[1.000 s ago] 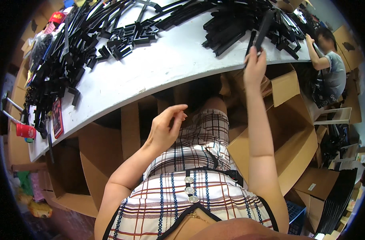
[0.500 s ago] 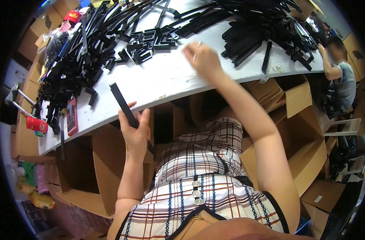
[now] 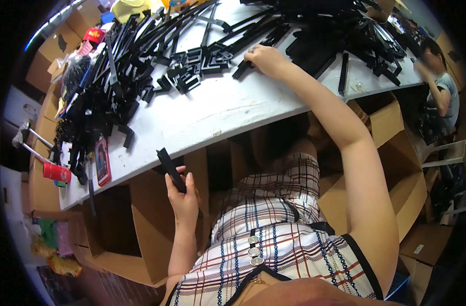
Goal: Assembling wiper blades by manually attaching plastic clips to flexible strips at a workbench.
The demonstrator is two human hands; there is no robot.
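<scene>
"While one black strip [image 3: 170, 170] is pinched between thumb and fingers of the left hand [image 3: 184, 204], just off the near edge of the white table [image 3: 192, 115], how's it angled?"

"Lengthwise it's tipped away and a bit leftward, far end poking past the fingertips."

"And the other one?"

"Farther out, a second black bar [image 3: 240, 70] is met by the right hand [image 3: 267, 60], easily the nearer hand. Its end sticks out left of the curled fingers, slanted near-left. Whether it's actually gripped can't be told. Beyond that, black bars [image 3: 322, 38] are heaped up."
</scene>
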